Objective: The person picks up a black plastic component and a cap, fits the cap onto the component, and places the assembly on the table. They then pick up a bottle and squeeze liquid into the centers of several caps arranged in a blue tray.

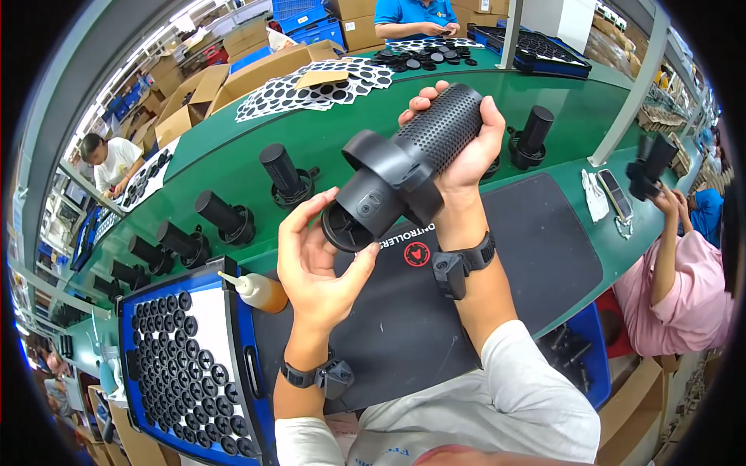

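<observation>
Close up, the right hand [468,159] was wrapped firmly around the perforated barrel of a black cylindrical device [412,175], which was held tilted above a dark mat [536,241]. The left hand [322,287], thumb and fingers curved, held a round black cap [347,231] at the device's lower end; whether the cap was fully seated could not be told. On the mat, near the left wrist, was a bottle [264,293] of amber liquid, and left of it a blue tray [249,342] carried rows of black discs [183,365]. Beyond the mat, similar black units [284,175] stood along a green surface [342,132]. Farther off lay sheets with black circles [311,87], and past them a co-worker in blue [408,14] handled something small.
</observation>
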Demonstrator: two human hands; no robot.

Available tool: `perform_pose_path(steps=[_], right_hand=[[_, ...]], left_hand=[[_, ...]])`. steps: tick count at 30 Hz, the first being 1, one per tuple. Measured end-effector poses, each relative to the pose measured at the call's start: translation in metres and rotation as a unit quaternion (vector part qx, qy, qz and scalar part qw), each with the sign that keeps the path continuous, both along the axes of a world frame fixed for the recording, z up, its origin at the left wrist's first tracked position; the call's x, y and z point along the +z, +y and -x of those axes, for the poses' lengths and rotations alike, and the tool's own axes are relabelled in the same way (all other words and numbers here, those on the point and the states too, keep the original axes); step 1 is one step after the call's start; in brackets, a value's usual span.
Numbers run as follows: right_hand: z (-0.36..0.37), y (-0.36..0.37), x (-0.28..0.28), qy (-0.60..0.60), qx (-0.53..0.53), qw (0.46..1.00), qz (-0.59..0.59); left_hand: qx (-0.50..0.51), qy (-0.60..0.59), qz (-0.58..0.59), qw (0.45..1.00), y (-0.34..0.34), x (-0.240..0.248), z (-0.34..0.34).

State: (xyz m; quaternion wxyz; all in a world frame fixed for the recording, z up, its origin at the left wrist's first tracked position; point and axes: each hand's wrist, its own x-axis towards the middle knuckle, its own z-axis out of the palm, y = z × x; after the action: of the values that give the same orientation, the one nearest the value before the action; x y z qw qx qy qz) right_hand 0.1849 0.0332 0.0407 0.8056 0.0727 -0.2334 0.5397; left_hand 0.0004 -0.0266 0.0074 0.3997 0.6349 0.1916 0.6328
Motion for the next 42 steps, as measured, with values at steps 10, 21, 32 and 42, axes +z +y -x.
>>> perform_pose_path(steps=[10, 21, 32, 42], right_hand=[[-0.003, 0.004, -0.003, -0.005, -0.027, 1.000, -0.006], [-0.001, -0.016, 0.016, -0.141, -0.081, 0.987, -0.009], [0.006, -0.007, 0.001, -0.037, -0.059, 0.997, -0.032], [0.008, -0.009, 0.003, -0.045, -0.067, 0.997, -0.006]], left_hand=[[-0.132, -0.068, 0.099, 0.984, 0.009, -0.005, 0.011], [-0.100, -0.051, 0.003, 0.994, 0.020, -0.008, 0.022], [-0.012, 0.003, -0.071, 0.997, 0.012, -0.007, 0.013], [0.031, 0.053, -0.128, 0.990, 0.020, -0.010, 0.017]])
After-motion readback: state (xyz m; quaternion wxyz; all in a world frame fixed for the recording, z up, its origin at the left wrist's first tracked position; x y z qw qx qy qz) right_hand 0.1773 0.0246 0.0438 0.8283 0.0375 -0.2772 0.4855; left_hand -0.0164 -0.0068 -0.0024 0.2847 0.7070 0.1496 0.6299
